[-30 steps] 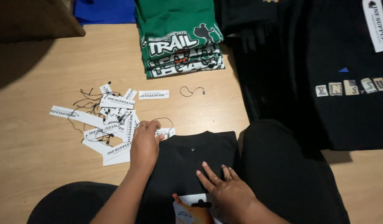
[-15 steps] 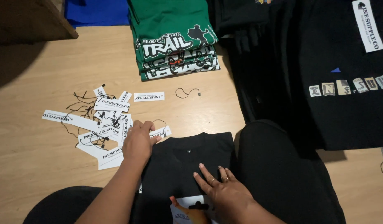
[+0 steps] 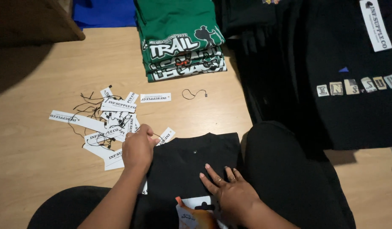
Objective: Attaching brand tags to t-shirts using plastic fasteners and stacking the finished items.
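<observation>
On the wooden counter, close to the person, lies a folded black shirt. The left hand rests at its upper left corner, fingers curled; it seems to pinch something small there, maybe a tag string, but I cannot tell for sure. The right hand lies flat and open on the lower part of the shirt and presses it down. Just under this hand is a white card with an orange piece.

Beside the left hand there is a loose heap of white paper tags with thin black strings. One more tag and one string lie apart from the heap. A stack of folded green shirts with white print sits further back, and black clothes cover the right side.

To my judgement many tags are already off, and this black shirt is the one in work now.
</observation>
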